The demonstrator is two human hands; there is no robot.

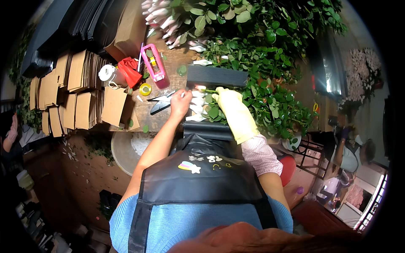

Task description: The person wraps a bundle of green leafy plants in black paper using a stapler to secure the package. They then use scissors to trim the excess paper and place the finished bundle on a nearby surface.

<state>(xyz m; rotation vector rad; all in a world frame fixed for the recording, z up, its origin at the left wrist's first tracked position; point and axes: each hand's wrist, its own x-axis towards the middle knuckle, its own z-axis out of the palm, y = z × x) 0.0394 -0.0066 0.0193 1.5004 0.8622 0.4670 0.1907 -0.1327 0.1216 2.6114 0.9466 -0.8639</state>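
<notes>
My right hand (231,105), in a pale yellow glove, pinches the green stem of a rose (199,87) whose pinkish-white bud points left. Close to that bud, my bare left hand (181,102) is closed with its fingertips together; what they grip, if anything, is hidden. Between my hands several more buds in white sleeves (196,109) lie in a row, their leafy stems running right under the glove. A black ridged sheet (217,76) lies just beyond the hands. Black-handled scissors (159,106) rest open on the table left of my left hand.
Leafy rose stems (270,63) cover the table's right and far side, with a pile of white-sleeved buds (162,19) behind. At left are a pink tape dispenser (156,69), a yellow tape roll (145,89), a white cup (110,75) and folded cardboard (78,71). A round tub (120,154) stands below the edge.
</notes>
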